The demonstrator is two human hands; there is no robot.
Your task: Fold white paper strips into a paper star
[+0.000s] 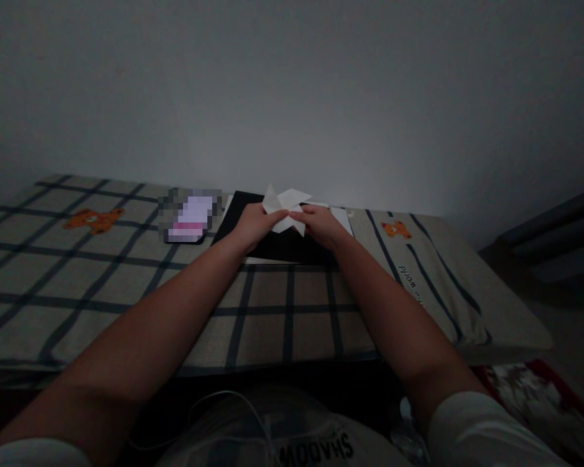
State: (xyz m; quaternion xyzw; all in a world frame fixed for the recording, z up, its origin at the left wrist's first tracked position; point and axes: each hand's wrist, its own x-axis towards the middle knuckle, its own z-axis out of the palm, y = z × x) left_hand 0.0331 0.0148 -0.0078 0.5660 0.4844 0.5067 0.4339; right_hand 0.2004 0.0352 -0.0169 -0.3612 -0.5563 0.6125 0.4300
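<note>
1. Pinching folded white paper (292, 196) between them, left hand (254, 224) and right hand (322, 222) nearly meet, presumably steadying its creases.
2. Black board (277, 248) beneath likely provides firm backing over checked cloth (267, 292).

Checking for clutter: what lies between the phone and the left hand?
The head view shows, from phone to left hand: checked cloth, a narrow white edge, then a flat black panel.

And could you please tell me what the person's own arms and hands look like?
The left hand and right hand are bare, with no gloves or watch visible. Both forearms are uncovered below short, pale fabric sleeves. The pale fabric shirt has dark lettering; a thin white cable loops in front.
</note>
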